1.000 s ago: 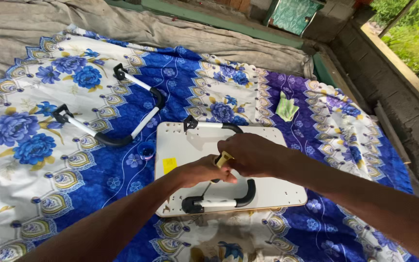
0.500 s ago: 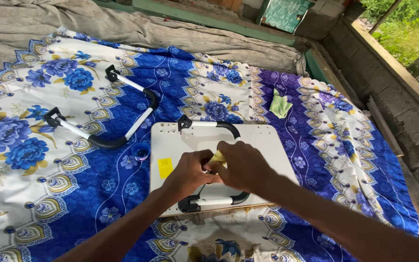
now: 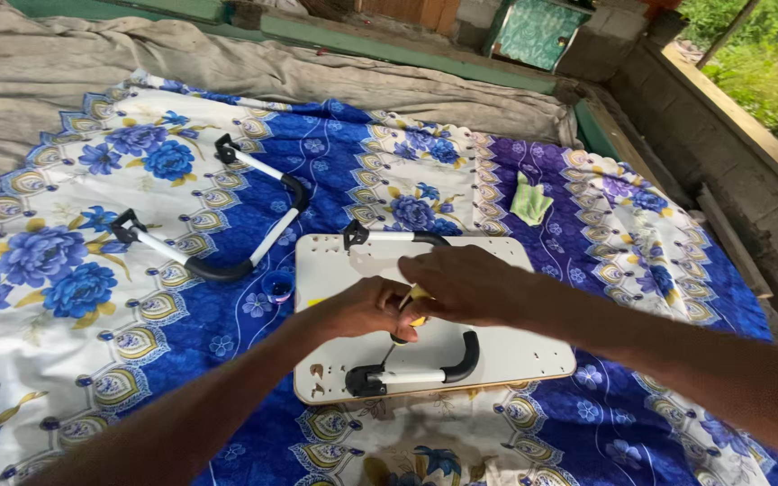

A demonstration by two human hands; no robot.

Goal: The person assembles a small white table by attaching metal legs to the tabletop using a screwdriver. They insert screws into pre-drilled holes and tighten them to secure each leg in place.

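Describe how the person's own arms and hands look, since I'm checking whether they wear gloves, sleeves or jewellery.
Both arms are bare as far as the head view shows, with no sleeves in sight. The left hand and the right hand are ungloved. No watch, bracelet or ring shows on the visible parts; some fingers are hidden where the hands meet.

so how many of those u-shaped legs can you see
2: one lies loose on the bedsheet left of the white board, at; one sits on the board. Hands could hide more.
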